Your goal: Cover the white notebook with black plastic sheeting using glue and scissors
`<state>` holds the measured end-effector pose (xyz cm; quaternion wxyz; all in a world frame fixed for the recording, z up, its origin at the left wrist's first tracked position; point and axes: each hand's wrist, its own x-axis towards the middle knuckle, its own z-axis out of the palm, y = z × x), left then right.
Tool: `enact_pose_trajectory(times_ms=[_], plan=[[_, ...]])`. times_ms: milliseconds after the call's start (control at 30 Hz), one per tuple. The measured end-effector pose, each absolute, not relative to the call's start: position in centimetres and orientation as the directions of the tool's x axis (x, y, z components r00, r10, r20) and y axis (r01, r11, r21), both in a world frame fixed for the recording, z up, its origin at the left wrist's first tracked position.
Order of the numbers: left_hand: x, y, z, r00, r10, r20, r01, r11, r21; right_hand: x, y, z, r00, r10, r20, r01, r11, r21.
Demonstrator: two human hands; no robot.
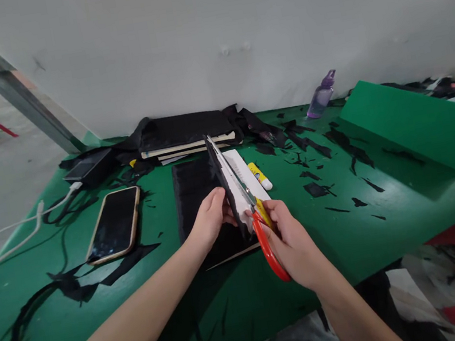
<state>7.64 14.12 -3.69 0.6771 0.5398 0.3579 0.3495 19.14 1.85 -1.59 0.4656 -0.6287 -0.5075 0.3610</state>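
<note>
My right hand (288, 242) is closed around the red handle of a pair of scissors (268, 245), whose metal blades point away from me. A yellow object, partly hidden, shows beside the handle in the same hand. With my left hand (212, 213) I grip the raised edge of a black-covered cover (224, 177), its pale inner side turned toward the blades. Whether the blades touch it, I cannot tell. Below lies the rest of the black-covered book (195, 199), flat on the table, with a white page (244, 167) showing on the right.
Behind is a black-covered stack of books (185, 128) against a white partition. A phone (115, 223), cables and black strips lie left. A yellow glue stick (260, 176), black scraps (318, 189), a purple bottle (322, 95) and a green board (420, 121) are right.
</note>
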Motion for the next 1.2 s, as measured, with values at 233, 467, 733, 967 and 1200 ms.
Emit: enact_pose_trajectory(times_ms=[233,467,733,967,1200], plan=[[7.7,14.0,-3.3,0.507,0.853,-0.126,-0.043,0.171,0.984,19.1,1.8,-1.5,0.213,0.977,0.019,0.328,-0.054,-0.943],[7.8,14.3,-3.9,0.492,0.862,-0.123,0.012,0.135,0.991,18.9,1.8,-1.2,0.229,0.973,0.023,0.368,-0.065,-0.927],[7.8,14.5,-3.9,0.513,0.849,-0.128,0.022,0.136,0.991,19.1,1.9,-0.6,0.228,0.974,0.01,0.374,-0.078,-0.924],[7.8,14.5,-3.6,0.534,0.835,-0.132,0.009,0.15,0.989,19.3,1.7,0.2,0.195,0.981,0.004,0.352,-0.066,-0.934],[7.6,14.5,-3.8,0.502,0.854,-0.134,-0.043,0.18,0.983,19.0,0.3,-0.6,0.402,0.912,0.078,0.282,-0.042,-0.958]])
